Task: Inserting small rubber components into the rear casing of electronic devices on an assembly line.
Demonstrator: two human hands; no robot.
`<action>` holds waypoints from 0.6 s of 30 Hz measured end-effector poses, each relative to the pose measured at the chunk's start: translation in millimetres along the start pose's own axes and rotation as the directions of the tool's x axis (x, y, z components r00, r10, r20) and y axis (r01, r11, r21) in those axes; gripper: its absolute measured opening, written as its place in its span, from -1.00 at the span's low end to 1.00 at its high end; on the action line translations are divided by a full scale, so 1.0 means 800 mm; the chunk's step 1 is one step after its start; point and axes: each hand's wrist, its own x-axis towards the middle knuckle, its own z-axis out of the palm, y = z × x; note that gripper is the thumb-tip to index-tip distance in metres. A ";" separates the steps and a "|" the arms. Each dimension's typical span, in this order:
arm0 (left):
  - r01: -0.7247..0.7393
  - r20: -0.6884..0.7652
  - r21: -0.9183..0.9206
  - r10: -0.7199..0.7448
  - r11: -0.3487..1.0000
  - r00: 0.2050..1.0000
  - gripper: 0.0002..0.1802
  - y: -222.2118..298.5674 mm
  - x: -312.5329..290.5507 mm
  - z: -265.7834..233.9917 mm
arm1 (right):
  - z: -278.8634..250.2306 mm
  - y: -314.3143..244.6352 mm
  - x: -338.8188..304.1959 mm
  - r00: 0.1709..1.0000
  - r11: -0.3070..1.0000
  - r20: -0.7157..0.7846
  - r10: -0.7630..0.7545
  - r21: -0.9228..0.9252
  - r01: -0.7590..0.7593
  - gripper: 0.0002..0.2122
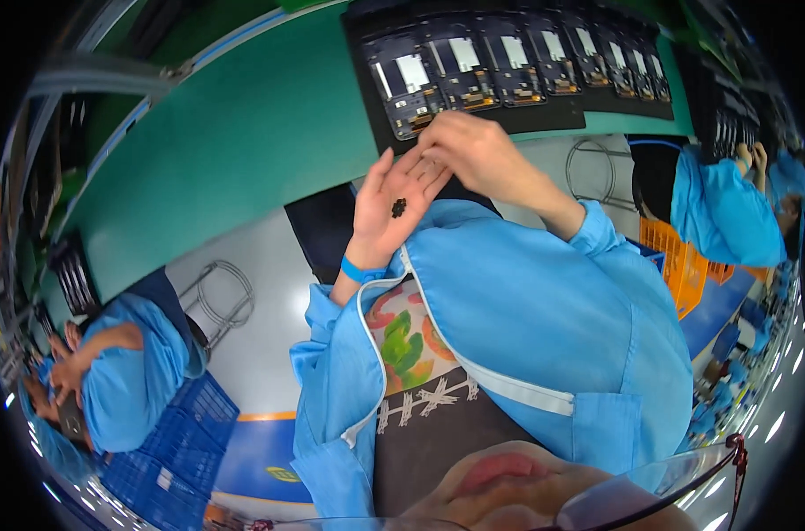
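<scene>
My left hand is palm up with its fingers stretched out, in front of the green bench. A small cluster of black parts lies loose on its palm, too small to name. Over the left fingertips, my right hand has thumb and fingers pinched together. Whatever sits in that pinch is hidden. Just beyond my hands, several opened phones with bare circuit parts stand in a row on a black tray. The right hand is close to the tray's near left end.
The green bench top stretches left. A blue band circles my left wrist. Co-workers in blue sit at left and right. Wire-ring stools, blue crates and an orange crate stand around.
</scene>
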 end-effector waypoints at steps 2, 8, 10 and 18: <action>-0.027 -0.044 0.011 0.027 1.000 0.999 -0.29 0.000 -0.008 0.004 | -0.005 0.007 0.006 0.992 0.992 -0.006 0.127 0.027 -0.126 -0.95; -0.013 -0.005 -0.011 0.012 1.000 1.000 -0.32 0.002 -0.022 -0.019 | 0.007 -0.007 0.016 0.985 0.998 0.167 0.033 0.045 -0.041 -0.91; -0.011 -0.009 -0.018 0.011 1.000 1.000 -0.32 0.005 -0.021 -0.023 | 0.019 -0.026 0.012 0.979 0.997 0.202 0.000 0.075 -0.015 -0.90; 0.011 -0.029 -0.010 -0.012 1.000 1.000 -0.29 0.003 -0.019 -0.010 | 0.009 -0.004 0.021 0.996 0.993 0.060 0.059 -0.108 -0.053 -0.94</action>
